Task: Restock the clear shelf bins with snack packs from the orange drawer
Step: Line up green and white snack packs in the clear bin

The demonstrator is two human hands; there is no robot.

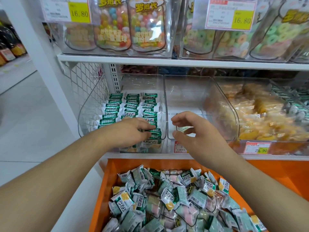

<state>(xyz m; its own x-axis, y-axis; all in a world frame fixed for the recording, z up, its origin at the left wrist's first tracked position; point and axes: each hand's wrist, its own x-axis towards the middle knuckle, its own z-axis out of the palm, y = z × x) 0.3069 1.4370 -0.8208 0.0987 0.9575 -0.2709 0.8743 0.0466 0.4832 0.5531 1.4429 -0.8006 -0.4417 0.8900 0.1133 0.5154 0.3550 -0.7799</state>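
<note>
My left hand pinches a green snack pack inside the left clear bin. My right hand hovers loosely curled, holding nothing, over the middle bin; the orange drawer lies below both.

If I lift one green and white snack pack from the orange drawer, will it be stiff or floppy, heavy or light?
A snack pack is probably light: small and puffy. Its crinkled film wrapper looks floppy at the sealed ends, and glossy, so perhaps slippery. The loose heap in the orange drawer suggests that neighbouring packs may slide when one is lifted.
</note>
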